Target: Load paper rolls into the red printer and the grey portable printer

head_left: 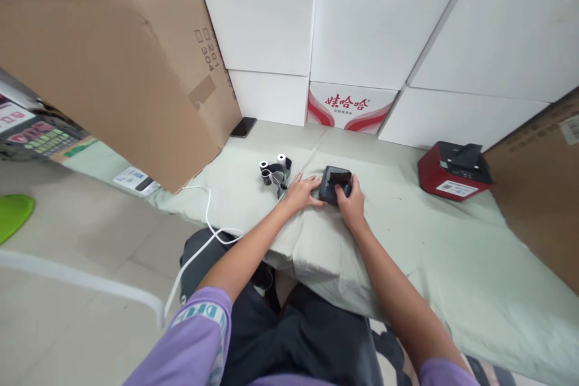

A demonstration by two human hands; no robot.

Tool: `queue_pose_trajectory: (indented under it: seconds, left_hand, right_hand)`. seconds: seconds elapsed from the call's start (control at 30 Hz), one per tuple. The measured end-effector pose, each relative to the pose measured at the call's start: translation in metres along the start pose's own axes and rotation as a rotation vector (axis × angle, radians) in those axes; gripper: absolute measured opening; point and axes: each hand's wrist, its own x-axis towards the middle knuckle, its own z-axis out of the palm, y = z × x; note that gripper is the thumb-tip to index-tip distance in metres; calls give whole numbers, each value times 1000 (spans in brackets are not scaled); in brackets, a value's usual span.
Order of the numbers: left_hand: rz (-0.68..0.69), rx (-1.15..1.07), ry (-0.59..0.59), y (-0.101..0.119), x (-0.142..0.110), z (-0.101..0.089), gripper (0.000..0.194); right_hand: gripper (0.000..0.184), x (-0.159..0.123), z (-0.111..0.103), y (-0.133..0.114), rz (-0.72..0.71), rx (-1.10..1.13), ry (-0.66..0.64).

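A small black box-shaped device [335, 183] with a dark screen on top lies on the pale green cloth [407, 235]. My right hand [351, 202] grips its near right side, thumb curled over the edge. My left hand [302, 192] rests against its left side, fingers spread flat on the cloth. Just left of that hand lie two small white paper rolls [275, 170] with a black strip between them.
A red and black printer-like box [455, 172] sits at the right. White cartons [362, 48] line the back. A big brown cardboard sheet [113, 72] leans at the left, another at the right edge. A phone [243, 126] lies by the cartons. A white cable [203, 235] trails off the cloth.
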Motion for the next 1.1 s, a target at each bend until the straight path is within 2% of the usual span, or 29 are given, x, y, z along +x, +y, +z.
queue_pose_trajectory:
  seconds: [0.4,0.57,0.8,1.1]
  left_hand:
    - [41,7,56,-1,-2,0,91]
    - [19,-42,27,3,-5,1,93]
    - [-41,-134,-5,5,-3,1,95]
    - [-46,-113,-27,4,-2,0,96]
  right_hand:
    - [73,4,3,6,29,76,37]
    - [68,5,4,8,19,85,41]
    - [70,4,-2,-2,7,37,-9]
    - [68,3,-4,-5,-14,25,-18]
